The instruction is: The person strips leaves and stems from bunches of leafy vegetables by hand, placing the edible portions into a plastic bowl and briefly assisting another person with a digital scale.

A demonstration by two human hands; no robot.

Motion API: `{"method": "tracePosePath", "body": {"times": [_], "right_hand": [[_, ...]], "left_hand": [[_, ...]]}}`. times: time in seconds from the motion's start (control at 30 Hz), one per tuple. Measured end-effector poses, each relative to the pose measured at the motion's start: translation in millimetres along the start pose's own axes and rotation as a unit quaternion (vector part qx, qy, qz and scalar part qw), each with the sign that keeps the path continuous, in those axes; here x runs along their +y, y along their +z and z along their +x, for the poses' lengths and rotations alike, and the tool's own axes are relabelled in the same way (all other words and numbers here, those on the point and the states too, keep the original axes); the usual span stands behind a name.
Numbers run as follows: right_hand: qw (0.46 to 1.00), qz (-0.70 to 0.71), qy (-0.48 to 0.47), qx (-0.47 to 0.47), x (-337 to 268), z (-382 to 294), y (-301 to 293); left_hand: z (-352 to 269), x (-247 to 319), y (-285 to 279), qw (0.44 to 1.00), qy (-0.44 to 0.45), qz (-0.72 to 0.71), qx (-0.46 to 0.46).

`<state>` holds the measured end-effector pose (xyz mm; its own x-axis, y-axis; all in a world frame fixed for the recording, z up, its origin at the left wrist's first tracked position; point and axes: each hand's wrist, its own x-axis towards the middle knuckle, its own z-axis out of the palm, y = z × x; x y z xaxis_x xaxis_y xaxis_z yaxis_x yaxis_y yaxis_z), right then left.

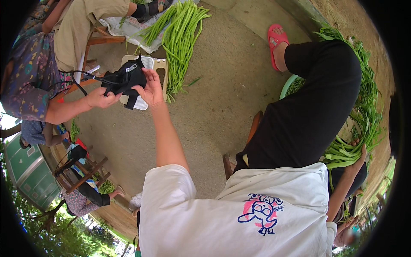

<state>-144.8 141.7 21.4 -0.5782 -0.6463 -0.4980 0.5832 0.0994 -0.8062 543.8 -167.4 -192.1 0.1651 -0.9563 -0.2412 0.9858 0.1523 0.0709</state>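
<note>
My left hand [149,87] reaches out to the upper left, palm turned up, its thumb and fingers at the edge of a black fabric pouch [128,77] with a zip and black cords. A co-worker's hand [104,97] holds the pouch's other side. At the far right, my right hand [357,162] is around a bunch of green leafy stems [343,154], partly hidden by them. Beyond the pouch, a long bundle of green stems [183,41] lies on the concrete and partly on a pale plastic sack [125,30].
Under the pouch stands a white and beige plastic stool [165,75]. A co-worker sits on a wooden chair [106,40] at the upper left. Beside my leg is a pale green basin rim [285,86]. More leafy stems [369,96] lie at right. Other people sit at lower left.
</note>
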Motion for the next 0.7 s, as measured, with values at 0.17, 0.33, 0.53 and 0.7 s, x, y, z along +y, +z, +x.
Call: {"method": "tracePosePath", "body": {"times": [0.17,0.33,0.53,0.7], "right_hand": [[1.0,-0.006,-0.004,-0.003,-0.6,1.1,-0.5],[1.0,0.001,-0.001,-0.002,-1.1,0.2,1.4],[1.0,-0.004,-0.007,0.016,-1.5,0.9,-1.2],[1.0,0.005,0.002,0.0,-0.2,-0.8,-3.3]], "left_hand": [[16.1,-3.4,-0.3,0.996,-0.014,0.069,0.061],[4.1,5.1,3.1,0.972,0.002,0.169,0.165],[-72.3,-9.8,44.0,0.59,0.213,0.736,0.253],[-74.3,-2.0,136.1,0.084,0.307,0.948,-0.02]]}}
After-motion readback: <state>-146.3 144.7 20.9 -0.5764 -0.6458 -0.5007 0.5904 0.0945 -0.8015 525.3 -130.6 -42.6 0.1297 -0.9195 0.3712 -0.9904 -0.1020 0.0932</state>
